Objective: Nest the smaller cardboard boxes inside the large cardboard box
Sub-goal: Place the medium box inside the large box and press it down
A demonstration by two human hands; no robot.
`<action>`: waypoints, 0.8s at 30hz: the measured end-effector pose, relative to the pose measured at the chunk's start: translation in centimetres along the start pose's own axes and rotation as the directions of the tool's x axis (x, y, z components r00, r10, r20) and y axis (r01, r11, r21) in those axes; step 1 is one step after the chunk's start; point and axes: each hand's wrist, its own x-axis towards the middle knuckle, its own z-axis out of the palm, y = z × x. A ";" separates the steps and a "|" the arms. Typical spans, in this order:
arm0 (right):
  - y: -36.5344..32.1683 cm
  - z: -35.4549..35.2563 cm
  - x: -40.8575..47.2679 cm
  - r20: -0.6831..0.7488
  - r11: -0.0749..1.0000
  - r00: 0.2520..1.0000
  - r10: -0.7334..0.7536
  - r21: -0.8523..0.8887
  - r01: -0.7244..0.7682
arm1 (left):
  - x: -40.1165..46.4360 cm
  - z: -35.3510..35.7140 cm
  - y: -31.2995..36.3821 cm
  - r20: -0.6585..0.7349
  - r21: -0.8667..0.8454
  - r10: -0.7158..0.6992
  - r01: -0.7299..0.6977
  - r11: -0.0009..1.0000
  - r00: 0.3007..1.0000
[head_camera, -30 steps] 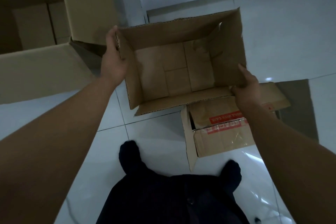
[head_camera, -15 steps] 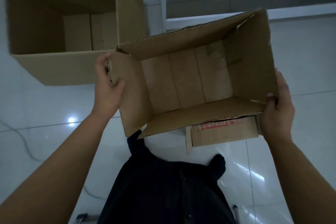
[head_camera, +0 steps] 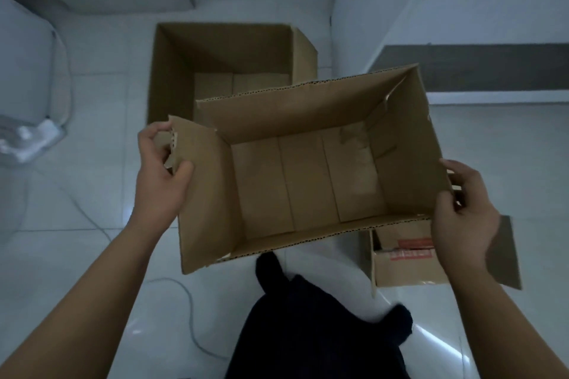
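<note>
Carrying middle box [head_camera: 308,181] toward large box [head_camera: 228,71], mouth up, empty.

Held off the floor [head_camera: 92,163], just short of large box and slightly right of its opening, far wall overlapping its near rim. Left hand [head_camera: 160,175] clamped on left end wall, right hand [head_camera: 462,212] pinching right end wall, fingers wrapped over each rim. Long axis left-right, roughly matching large box. Left hand nearer large box. Probably needs shifting forward and left, then down. Third small box [head_camera: 406,264] on floor, well back from large box, to the right.
</note>
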 end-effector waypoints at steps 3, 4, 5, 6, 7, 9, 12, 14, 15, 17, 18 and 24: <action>-3.9 4.1 -0.1 0.020 0.999 0.999 -0.039 0.021 0.039 | 3.3 -4.3 0.3 -0.058 -0.027 0.018 -0.020 0.999 0.998; -5.0 5.5 0.0 0.030 0.998 0.998 -0.052 0.036 0.051 | 4.5 -5.5 0.4 -0.075 -0.037 0.029 -0.032 0.999 0.997; -6.0 6.8 0.1 0.041 0.997 0.997 -0.060 0.049 0.058 | 5.7 -6.5 0.4 -0.089 -0.041 0.040 -0.044 0.998 0.995; -6.9 8.1 0.3 0.049 0.996 0.996 -0.070 0.061 0.067 | 6.9 -7.3 0.5 -0.100 -0.041 0.051 -0.055 0.998 0.994; -7.7 9.4 0.6 0.058 0.994 0.995 -0.084 0.074 0.080 | 8.0 -8.0 0.6 -0.108 -0.041 0.061 -0.066 0.997 0.992; -8.9 11.6 1.3 0.077 0.991 0.992 -0.103 0.094 0.096 | 10.1 -8.9 0.6 -0.121 -0.046 0.085 -0.091 0.995 0.989; -10.2 14.2 3.1 0.093 0.990 0.989 -0.113 0.098 0.103 | 13.4 -9.5 1.1 -0.130 -0.051 0.114 -0.121 0.991 0.985; -10.7 15.6 4.6 0.109 0.991 0.989 -0.094 0.103 0.083 | 15.6 -9.5 1.5 -0.122 -0.047 0.115 -0.121 0.992 0.986; -11.0 16.1 5.4 0.120 0.992 0.989 -0.086 0.107 0.073 | 16.6 -9.5 1.7 -0.122 -0.045 0.112 -0.118 0.992 0.986; -12.0 17.2 6.9 0.153 0.992 0.985 -0.079 0.107 0.063 | 18.6 -9.6 2.0 -0.116 -0.034 0.100 -0.105 0.994 0.988; -12.4 17.8 7.7 0.172 0.993 0.982 -0.082 0.099 0.066 | 19.5 -9.6 2.1 -0.103 -0.032 0.090 -0.093 0.995 0.991; -13.9 21.5 11.0 0.232 0.982 0.955 -0.184 -0.007 0.191 | 25.4 -10.0 1.7 -0.005 0.002 0.072 -0.072 0.997 0.997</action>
